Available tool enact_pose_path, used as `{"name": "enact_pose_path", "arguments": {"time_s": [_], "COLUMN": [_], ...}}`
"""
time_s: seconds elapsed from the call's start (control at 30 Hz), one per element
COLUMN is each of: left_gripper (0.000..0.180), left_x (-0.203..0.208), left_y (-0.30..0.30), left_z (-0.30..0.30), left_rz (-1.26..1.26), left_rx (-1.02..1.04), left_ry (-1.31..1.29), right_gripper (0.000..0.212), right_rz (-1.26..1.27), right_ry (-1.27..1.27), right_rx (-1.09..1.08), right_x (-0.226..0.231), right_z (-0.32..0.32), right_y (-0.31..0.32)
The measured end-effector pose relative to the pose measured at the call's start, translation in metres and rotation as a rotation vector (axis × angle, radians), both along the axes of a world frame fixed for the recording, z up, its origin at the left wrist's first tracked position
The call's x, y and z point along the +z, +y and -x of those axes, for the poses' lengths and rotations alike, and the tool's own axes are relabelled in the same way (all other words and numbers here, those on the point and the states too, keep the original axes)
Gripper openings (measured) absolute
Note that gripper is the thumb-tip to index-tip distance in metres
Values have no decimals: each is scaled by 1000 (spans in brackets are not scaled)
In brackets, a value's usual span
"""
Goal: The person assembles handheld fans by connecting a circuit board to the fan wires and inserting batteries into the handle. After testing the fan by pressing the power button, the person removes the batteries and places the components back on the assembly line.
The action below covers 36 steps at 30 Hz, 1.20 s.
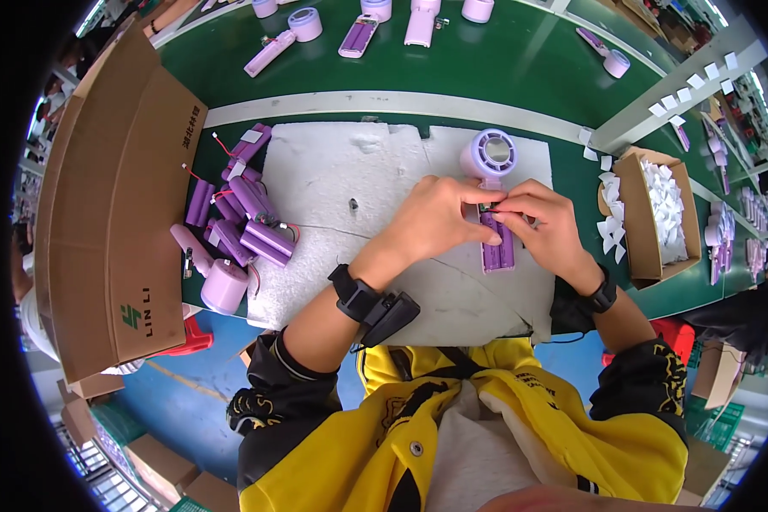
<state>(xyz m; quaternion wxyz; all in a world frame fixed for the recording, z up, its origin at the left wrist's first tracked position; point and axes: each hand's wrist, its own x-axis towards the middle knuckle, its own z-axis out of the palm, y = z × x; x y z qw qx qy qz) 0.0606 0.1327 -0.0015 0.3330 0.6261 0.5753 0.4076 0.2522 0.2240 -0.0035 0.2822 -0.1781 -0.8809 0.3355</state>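
A lilac handheld fan [490, 155] lies on a white foam sheet [324, 179], its round head away from me. Its handle points toward me and is open, showing a purple battery pack [498, 255] inside. My left hand [428, 220] grips the handle just below the head, thumb on the battery pack and index finger across the neck. From the other side, my right hand [550, 224] has its fingertips pinched together over the top of the handle, by a small circuit board. Whatever lies between those fingertips is hidden.
Several purple battery packs [249, 198] with red wires are heaped at the left, beside another lilac fan [225, 287]. A large cardboard box [132, 222] stands further left. On the right, a small carton [638, 224] holds white pieces [667, 213]. More fans [305, 24] lie beyond a white rail [333, 104].
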Motion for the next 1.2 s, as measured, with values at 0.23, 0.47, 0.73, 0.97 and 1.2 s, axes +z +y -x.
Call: {"name": "enact_pose_path", "arguments": {"time_s": [0.23,0.47,0.73,0.97,1.2], "left_gripper": [52,51,53,50,49], "left_x": [-8,1,-3,1,1], "left_y": [2,1,-1,1,1], "left_z": [1,-1,-1,-2,-2], "left_rz": [-35,23,-1,65,-22], "left_rx": [-31,-13,-17,-30,-63], "left_ry": [-9,58,34,33,-2], "right_gripper": [11,11,8,10,47], "right_rz": [11,122,-37,-256,-379], "right_ry": [-75,-165,-158,-149,-278], "right_rx": [-64,-140,-6,122,219], "right_x": [22,24,22,22,41], "right_z": [11,11,6,4,-15], "right_y": [-15,-14,-12,-9,-15]}}
